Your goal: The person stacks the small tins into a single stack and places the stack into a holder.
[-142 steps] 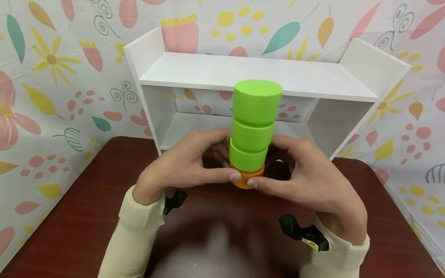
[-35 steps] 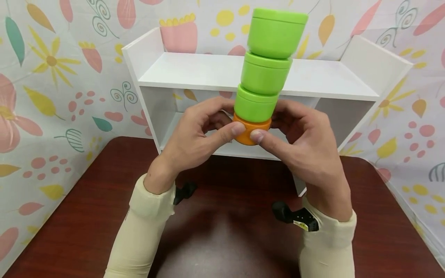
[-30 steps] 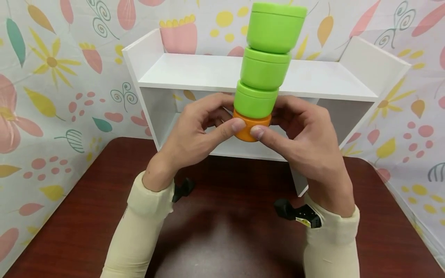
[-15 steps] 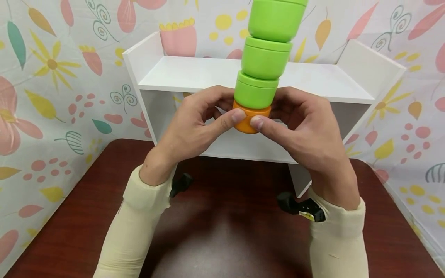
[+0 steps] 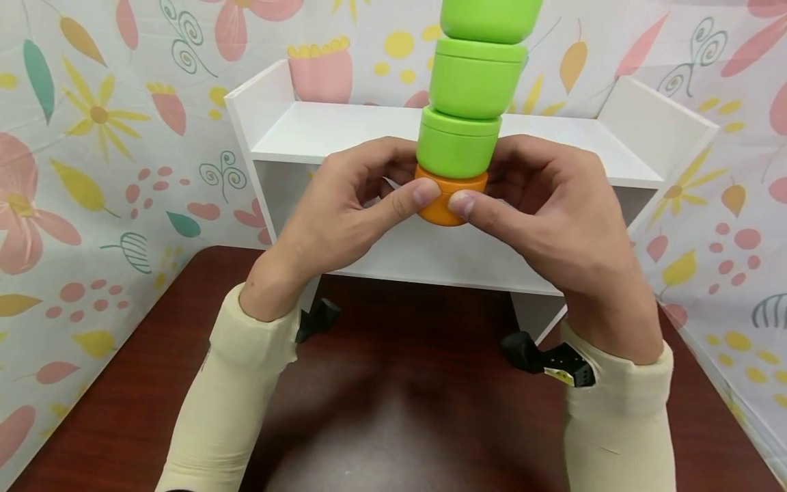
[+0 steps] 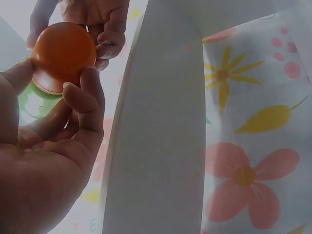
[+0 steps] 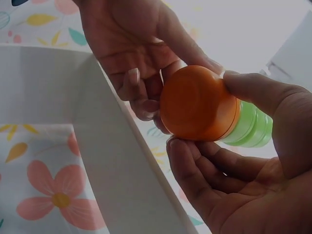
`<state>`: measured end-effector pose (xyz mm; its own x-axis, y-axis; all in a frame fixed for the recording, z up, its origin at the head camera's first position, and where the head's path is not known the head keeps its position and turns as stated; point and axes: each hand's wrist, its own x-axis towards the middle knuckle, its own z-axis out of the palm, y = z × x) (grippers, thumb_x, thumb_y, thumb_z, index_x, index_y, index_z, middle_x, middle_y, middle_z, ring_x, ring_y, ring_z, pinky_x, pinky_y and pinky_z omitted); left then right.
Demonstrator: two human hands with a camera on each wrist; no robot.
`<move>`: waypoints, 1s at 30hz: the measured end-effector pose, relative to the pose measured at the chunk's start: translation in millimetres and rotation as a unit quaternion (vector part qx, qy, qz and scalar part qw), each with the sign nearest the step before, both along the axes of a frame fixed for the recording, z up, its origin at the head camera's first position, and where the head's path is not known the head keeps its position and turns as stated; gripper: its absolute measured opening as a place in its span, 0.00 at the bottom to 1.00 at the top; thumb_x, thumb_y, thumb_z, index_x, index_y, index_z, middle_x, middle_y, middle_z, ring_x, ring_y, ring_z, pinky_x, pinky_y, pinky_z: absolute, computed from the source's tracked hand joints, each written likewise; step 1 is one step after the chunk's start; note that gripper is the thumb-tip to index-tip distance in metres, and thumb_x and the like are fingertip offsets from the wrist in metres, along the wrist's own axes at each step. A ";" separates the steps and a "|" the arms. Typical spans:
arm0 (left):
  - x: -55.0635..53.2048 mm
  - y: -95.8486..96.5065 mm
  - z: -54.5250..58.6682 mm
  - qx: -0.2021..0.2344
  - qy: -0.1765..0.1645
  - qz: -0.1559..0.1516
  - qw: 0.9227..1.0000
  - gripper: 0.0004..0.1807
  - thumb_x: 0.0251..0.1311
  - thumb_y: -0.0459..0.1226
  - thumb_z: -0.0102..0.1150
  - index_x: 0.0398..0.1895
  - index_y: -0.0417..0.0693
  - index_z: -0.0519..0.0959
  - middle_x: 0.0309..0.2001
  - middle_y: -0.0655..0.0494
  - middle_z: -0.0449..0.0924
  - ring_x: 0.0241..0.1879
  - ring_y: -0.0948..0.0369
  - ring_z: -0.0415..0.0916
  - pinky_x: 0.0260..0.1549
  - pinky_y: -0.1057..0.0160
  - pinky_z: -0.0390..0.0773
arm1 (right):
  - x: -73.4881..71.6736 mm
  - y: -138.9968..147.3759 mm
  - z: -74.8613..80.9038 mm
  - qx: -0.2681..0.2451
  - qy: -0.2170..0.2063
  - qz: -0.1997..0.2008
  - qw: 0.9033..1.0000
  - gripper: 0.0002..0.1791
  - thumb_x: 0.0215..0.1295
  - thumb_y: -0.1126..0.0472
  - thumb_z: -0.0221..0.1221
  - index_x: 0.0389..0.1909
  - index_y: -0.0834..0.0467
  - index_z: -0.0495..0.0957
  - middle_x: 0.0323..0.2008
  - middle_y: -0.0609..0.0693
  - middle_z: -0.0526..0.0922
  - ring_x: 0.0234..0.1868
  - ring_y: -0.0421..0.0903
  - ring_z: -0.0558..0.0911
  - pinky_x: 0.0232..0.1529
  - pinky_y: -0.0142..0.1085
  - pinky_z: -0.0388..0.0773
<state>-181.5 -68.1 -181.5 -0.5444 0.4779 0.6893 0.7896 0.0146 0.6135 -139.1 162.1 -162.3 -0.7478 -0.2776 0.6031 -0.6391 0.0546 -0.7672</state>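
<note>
Both hands hold up a leaning stack of round lidded containers by its bottom piece, a small orange container (image 5: 451, 198). My left hand (image 5: 347, 212) pinches its left side, thumb in front and fingers behind. On the other side my right hand (image 5: 553, 212) does the same, the two thumb tips nearly meeting. Above the orange one sit a small green container (image 5: 458, 145), a wider green container (image 5: 476, 78) and a widest green container (image 5: 490, 17), its top cut off by the frame. Both wrist views show the orange base from below, round and smooth.
Behind the hands a white shelf unit (image 5: 350, 130) stands on the dark red-brown table (image 5: 381, 383). The stack overlaps its upper board in the head view. A patterned cloth (image 5: 123, 198) hangs behind and at both sides.
Both hands have raised the stack from low before the shelf to the height of its upper board, tilting it so the top leans right and passes out of frame. The grip stays the same.
</note>
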 end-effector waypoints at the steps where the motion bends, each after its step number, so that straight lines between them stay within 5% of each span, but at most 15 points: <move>1: -0.1 0.2 1.4 -0.001 -0.003 0.001 1.000 0.16 0.71 0.29 0.65 0.60 0.39 0.82 0.45 0.56 0.88 0.43 0.60 0.83 0.34 0.60 0.78 | 0.1 0.1 2.0 0.005 0.000 -0.004 1.000 0.18 0.61 0.75 0.71 0.53 0.69 0.85 0.46 0.62 0.88 0.38 0.53 0.87 0.44 0.34 0.85; 17: -7.7 0.1 25.4 -0.027 -0.025 0.014 0.999 0.17 0.74 0.34 0.64 0.62 0.39 0.82 0.49 0.55 0.88 0.47 0.62 0.85 0.43 0.58 0.83 | -11.3 3.9 22.3 0.001 -0.030 0.014 0.999 0.19 0.62 0.71 0.73 0.54 0.69 0.85 0.46 0.66 0.88 0.41 0.55 0.90 0.38 0.33 0.85; 30: -25.6 -1.1 34.1 -0.038 -0.037 -0.011 0.999 0.17 0.74 0.34 0.64 0.62 0.37 0.81 0.48 0.51 0.87 0.44 0.56 0.84 0.44 0.57 0.82 | -25.1 3.5 27.5 0.019 -0.029 -0.014 0.999 0.18 0.62 0.68 0.75 0.53 0.67 0.86 0.44 0.63 0.90 0.41 0.52 0.90 0.42 0.31 0.85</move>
<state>-207.0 -69.2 -147.4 -0.5817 0.5400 0.6083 0.7422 0.0463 0.6686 -164.2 165.6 -134.8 -0.7890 -0.2784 0.5477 -0.5912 0.1016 -0.8001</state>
